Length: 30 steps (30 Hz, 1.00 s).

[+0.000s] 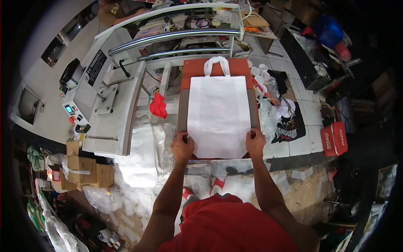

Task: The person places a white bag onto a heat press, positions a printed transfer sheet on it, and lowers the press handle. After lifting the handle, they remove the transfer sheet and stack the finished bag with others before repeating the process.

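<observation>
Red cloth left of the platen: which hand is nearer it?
Left. The left hand touches the white bag at its near-left corner, just below the red cloth; the right hand is across the bag at the other near corner.

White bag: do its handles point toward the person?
No, the handles lie at the far end of the bag, while the left hand and right hand touch its near corners.

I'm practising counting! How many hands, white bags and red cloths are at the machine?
Hands: 2, left hand and right hand
White bag: 1
Red cloth: 1
Total: 4
</observation>
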{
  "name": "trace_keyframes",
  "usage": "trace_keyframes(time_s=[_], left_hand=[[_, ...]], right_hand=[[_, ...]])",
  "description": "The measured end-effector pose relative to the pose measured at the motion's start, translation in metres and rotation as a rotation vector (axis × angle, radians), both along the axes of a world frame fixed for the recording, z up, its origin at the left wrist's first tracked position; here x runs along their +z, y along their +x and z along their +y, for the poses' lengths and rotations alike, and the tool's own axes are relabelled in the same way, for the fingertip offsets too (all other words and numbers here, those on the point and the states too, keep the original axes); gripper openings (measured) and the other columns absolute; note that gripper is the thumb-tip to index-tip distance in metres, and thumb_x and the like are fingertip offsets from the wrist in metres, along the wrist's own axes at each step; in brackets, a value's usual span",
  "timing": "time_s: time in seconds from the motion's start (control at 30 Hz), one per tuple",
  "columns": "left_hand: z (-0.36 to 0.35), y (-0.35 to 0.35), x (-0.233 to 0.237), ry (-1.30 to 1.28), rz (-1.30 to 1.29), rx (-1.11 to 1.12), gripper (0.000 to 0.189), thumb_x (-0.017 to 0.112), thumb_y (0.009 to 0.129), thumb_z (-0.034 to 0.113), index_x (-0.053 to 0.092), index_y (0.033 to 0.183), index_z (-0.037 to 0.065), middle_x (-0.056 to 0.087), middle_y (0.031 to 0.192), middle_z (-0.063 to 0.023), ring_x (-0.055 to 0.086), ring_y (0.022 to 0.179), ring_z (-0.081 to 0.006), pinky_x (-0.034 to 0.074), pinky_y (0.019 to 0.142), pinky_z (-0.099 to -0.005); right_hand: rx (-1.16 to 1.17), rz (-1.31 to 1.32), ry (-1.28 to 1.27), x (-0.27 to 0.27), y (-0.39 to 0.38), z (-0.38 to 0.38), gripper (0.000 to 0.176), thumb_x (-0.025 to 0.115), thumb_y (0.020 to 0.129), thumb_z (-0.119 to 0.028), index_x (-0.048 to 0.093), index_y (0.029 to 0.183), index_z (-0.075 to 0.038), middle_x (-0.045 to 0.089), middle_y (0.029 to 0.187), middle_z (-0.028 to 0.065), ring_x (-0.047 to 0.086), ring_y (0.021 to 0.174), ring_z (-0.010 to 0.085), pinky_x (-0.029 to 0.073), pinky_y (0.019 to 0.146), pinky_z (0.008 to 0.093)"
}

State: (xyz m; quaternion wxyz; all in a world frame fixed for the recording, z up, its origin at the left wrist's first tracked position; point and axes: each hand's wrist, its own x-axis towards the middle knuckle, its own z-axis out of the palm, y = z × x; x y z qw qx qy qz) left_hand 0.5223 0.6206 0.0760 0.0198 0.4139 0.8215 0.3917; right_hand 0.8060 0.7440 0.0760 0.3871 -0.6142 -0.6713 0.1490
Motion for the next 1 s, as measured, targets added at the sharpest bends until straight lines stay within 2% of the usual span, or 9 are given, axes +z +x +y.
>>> trace_keyframes(time_s=[0.23,0.43,0.63,0.73,0.83,0.87,0.9,0.97,1.0], left_hand=[[-0.001,-0.003,-0.001,0.008,-0.15,-0.005,0.02,0.067,0.079,0.024,0.063,0.096,0.014,0.068,0.086,-0.0066,0.064,0.083,-0.032,0.046,0.078,-0.0495],[0.0,0.0,0.0,-0.023,-0.073,0.016,0.025,0.068,0.078,0.024,0.066,0.102,0.017,0.068,0.089,-0.0053,0.063,0.088,-0.0305,0.045,0.079,-0.0489],[0.002,0.001,0.0,0.068,0.055,0.023,0.02,0.069,0.078,0.017,0.068,0.097,0.011,0.065,0.083,-0.0077,0.064,0.078,-0.0295,0.051,0.074,-0.0425],[0.001,0.0,0.002,0.037,0.064,0.024,0.021,0.068,0.079,0.017,0.068,0.098,0.009,0.067,0.086,-0.0105,0.065,0.08,-0.0297,0.051,0.074,-0.0421],[-0.005,-0.012,-0.002,0.168,-0.041,0.001,0.025,0.063,0.085,0.019,0.065,0.107,0.007,0.068,0.09,-0.0118,0.064,0.079,-0.0308,0.05,0.073,-0.0424],[-0.014,-0.019,0.0,0.219,-0.135,0.035,0.025,0.06,0.087,0.017,0.063,0.109,0.004,0.067,0.089,-0.0131,0.064,0.076,-0.0294,0.051,0.07,-0.0397],[-0.033,-0.022,0.004,0.264,-0.23,0.077,0.025,0.058,0.09,0.015,0.061,0.11,0.001,0.066,0.088,-0.0144,0.063,0.072,-0.028,0.051,0.067,-0.037],[-0.075,-0.031,0.008,0.288,-0.284,0.142,0.025,0.055,0.091,0.011,0.058,0.113,0.0,0.062,0.087,-0.0122,0.06,0.071,-0.0219,0.049,0.065,-0.0346],[-0.1,-0.038,-0.009,0.231,-0.274,0.171,0.023,0.055,0.09,0.009,0.058,0.112,0.0,0.062,0.087,-0.013,0.06,0.072,-0.0233,0.049,0.065,-0.0353]], right_hand=[[-0.085,-0.01,-0.014,-0.001,-0.007,-0.004,0.02,0.069,0.08,-0.022,0.069,0.097,-0.011,0.067,0.086,0.0077,0.06,0.087,0.0312,0.046,0.079,0.0474],[-0.12,0.009,-0.007,-0.003,-0.01,-0.003,0.02,0.069,0.081,-0.021,0.07,0.098,-0.012,0.066,0.088,0.0065,0.059,0.089,0.0294,0.042,0.082,0.0487],[-0.101,0.026,0.031,-0.003,-0.01,-0.003,0.02,0.071,0.079,-0.02,0.07,0.098,-0.012,0.066,0.087,0.0066,0.059,0.085,0.0291,0.045,0.078,0.0463],[-0.075,-0.002,0.097,-0.002,-0.005,-0.003,0.02,0.071,0.08,-0.019,0.07,0.097,-0.009,0.066,0.084,0.008,0.06,0.078,0.029,0.048,0.073,0.0426],[-0.055,0.443,-0.026,-0.012,0.015,0.001,0.022,0.069,0.085,-0.019,0.069,0.094,0.001,0.068,0.087,0.0126,0.065,0.077,0.0276,0.051,0.073,0.035],[-0.061,0.283,0.092,-0.012,0.036,0.0,0.024,0.063,0.091,-0.021,0.068,0.097,0.002,0.069,0.091,0.0122,0.065,0.079,0.0256,0.05,0.074,0.0348],[-0.238,0.5,-0.026,-0.067,0.079,0.013,0.029,0.055,0.095,-0.023,0.066,0.1,0.003,0.068,0.091,0.0112,0.063,0.077,0.0252,0.049,0.073,0.0351],[-0.484,0.616,-0.148,-0.101,0.128,-0.007,0.033,0.051,0.096,-0.026,0.063,0.101,0.005,0.067,0.088,0.0133,0.062,0.07,0.0237,0.049,0.065,0.0365],[-0.588,0.281,-0.254,-0.102,0.12,-0.028,0.031,0.052,0.095,-0.025,0.062,0.1,0.005,0.066,0.082,0.0128,0.062,0.064,0.0218,0.05,0.059,0.0367]])
